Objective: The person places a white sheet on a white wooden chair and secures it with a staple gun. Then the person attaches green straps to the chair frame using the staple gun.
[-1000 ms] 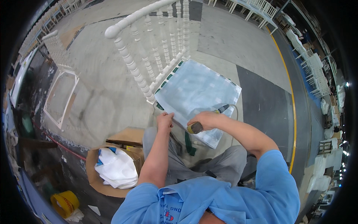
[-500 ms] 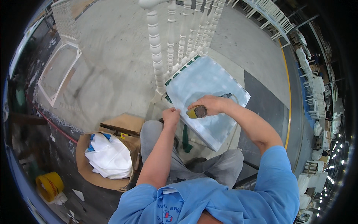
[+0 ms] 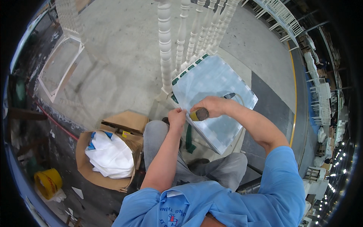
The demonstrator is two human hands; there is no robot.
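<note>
A white chair lies in front of me, its seat wrapped in pale, bluish-white sheeting. Green strips run along the edge where the turned white spindles meet it. My left hand is closed in a pinch on the edge of the sheeting at the seat's near left corner. Close beside it, my right hand is wrapped around a yellow, round-bodied power tool with a dark end. A grey cord runs from its handle. The tool's front end is hidden. A green strip hangs below the seat's near side.
To my left stands an open cardboard box with white cloth-like material inside. Farther left is a yellow bucket. Another white chair stands at the far left. Rows of white chairs line the far right.
The view has shifted slightly, so the chair appears a little farther right. Both hands keep their hold, and the left hand remains at the sheeting's edge.
</note>
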